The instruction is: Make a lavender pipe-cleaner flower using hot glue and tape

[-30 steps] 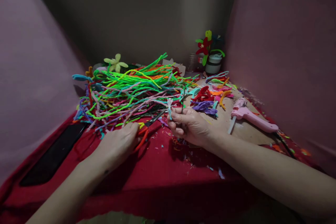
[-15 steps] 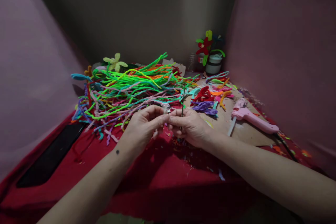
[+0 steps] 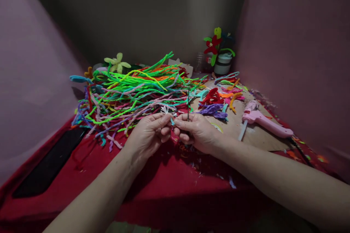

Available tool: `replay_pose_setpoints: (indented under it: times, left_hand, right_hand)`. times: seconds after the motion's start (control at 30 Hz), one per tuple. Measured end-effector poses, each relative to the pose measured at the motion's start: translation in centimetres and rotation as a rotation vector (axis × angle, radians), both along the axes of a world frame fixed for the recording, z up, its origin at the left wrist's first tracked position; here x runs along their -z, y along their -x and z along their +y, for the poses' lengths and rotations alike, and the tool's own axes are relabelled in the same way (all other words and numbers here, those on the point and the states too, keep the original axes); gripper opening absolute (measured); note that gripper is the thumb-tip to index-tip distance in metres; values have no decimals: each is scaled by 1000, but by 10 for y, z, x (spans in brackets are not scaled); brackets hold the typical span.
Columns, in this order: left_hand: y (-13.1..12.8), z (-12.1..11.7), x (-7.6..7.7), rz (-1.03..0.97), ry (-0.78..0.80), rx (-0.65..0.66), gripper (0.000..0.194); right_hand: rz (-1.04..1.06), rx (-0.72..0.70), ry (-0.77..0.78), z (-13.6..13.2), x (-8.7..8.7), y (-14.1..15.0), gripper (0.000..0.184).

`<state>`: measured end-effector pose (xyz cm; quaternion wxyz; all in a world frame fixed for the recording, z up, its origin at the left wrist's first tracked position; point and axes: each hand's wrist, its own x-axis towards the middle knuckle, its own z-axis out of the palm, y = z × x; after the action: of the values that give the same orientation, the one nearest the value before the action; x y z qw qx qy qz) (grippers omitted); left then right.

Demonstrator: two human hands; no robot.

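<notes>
Your left hand (image 3: 149, 131) pinches the seemingly formed white tuft (image 3: 165, 110), your right hand (image 3: 198, 131) grips a dark stick (image 3: 188, 102), and purple loops (image 3: 214, 109) lie unattached.

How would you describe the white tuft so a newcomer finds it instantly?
Over the red tablecloth, before a heap of fuzzy stems, the left hand nearly meets the right hand. At the left fingertips, the white tuft splays out, small and pale, unlike the long, coloured stems behind.

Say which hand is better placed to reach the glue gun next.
Probably the right hand: it is nearer the hot glue gun, though it holds a dark stem. The left hand is farther away.
</notes>
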<state>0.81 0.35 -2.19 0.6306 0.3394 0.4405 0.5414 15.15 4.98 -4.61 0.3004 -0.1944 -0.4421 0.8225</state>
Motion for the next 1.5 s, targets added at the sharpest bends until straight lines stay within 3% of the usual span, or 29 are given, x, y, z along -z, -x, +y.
replay_pose_setpoints:
  times: [0.33, 0.47, 0.73, 0.9, 1.1, 1.37, 1.5]
  left_hand:
    - [2, -1, -3, -2, -78, -25, 14]
    - [3, -2, -10, 2, -104, -74, 14]
    - [7, 15, -29, -26, -198, -208, 11]
    - [5, 24, -22, -15, -189, -192, 14]
    - [2, 19, -11, 38, -161, -176, 15]
    - [-5, 18, -10, 19, -174, -81, 11]
    - [-8, 17, -11, 16, -169, -115, 13]
  right_hand:
    - [1, -52, 25, -2, -6, -3, 22]
    - [-1, -8, 32, -1, -6, -2, 26]
    - [-66, 80, -153, -5, -8, -1, 22]
    - [-161, 23, -221, -7, -6, 0, 25]
    - [-176, 12, -172, -8, -7, 1, 22]
    - [-121, -9, -180, -7, -2, 3, 23]
    - [-117, -23, -160, -7, 1, 4, 23]
